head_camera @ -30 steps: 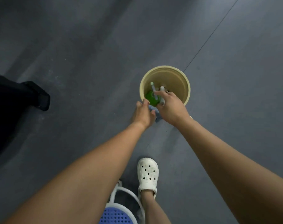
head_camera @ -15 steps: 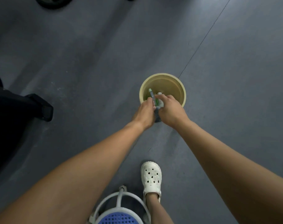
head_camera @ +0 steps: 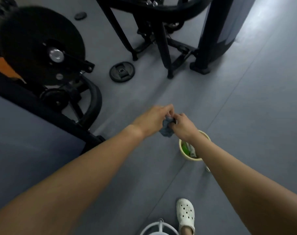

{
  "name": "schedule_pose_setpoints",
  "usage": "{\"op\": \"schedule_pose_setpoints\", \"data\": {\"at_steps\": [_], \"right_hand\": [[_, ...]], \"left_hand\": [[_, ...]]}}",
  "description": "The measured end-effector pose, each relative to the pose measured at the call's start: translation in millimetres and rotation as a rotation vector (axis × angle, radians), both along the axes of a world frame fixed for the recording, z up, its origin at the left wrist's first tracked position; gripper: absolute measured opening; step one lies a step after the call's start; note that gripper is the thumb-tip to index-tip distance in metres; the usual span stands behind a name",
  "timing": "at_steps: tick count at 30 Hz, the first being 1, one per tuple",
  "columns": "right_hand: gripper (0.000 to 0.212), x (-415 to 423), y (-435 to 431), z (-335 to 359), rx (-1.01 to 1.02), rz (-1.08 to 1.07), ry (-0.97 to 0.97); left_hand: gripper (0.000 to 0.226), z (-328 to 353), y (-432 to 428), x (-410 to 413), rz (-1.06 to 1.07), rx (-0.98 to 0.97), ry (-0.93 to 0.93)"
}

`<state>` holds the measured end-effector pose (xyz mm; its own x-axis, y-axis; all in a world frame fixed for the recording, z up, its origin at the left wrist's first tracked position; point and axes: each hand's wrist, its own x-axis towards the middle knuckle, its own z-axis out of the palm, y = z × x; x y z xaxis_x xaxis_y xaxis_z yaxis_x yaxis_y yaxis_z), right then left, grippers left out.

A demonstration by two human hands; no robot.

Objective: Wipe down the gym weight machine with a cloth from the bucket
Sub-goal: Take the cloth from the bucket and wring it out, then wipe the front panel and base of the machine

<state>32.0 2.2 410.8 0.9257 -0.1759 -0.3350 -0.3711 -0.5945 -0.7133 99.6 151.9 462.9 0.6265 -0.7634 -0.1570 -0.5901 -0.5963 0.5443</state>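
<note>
Left hand (head_camera: 152, 118) and right hand (head_camera: 183, 128) are shown meeting at the centre of the frame, the fingers of each curled and pinched onto a crumpled blue-grey cloth (head_camera: 166, 130), which is gripped between them and left to hang in a bunch just below the knuckles, clear of the grey floor (head_camera: 246, 102). Both bare forearms are stretched out from the lower corners. A cream bucket (head_camera: 191, 158) is seen standing on the floor just right of centre and below the hands, its far rim partly covered by the right wrist; something green (head_camera: 184, 147) and a pale item are held inside it, though what they are cannot be made out. The black weight machine (head_camera: 42, 48) is spread across the upper left, its large round disc fixed to a steel hub, with an orange patch at the left edge. A loose weight plate (head_camera: 122, 71) is laid flat on the floor at upper centre, near the feet of a second black frame (head_camera: 163, 39). A white clog (head_camera: 185, 212) is planted at the bottom edge, beside a white tubular rail (head_camera: 158, 225)
</note>
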Motion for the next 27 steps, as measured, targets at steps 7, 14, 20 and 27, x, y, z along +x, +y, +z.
{"op": "schedule_pose_setpoints", "data": {"at_steps": [7,14,20,27], "right_hand": [[0.008,7,114,182,-0.096,0.091,-0.305],[0.024,2,241,338,-0.101,0.201,-0.491],[0.029,4,330,437,-0.074,0.293,-0.685],[0.029,18,396,513,0.017,0.503,-0.714]], "left_hand": [[0.041,183,126,3,0.07,0.254,-0.111],[0.03,342,256,-30,0.225,0.183,-0.26],[0.024,441,351,-58,0.386,0.165,-0.432],[0.029,506,412,-73,0.609,0.169,-0.656]]}}
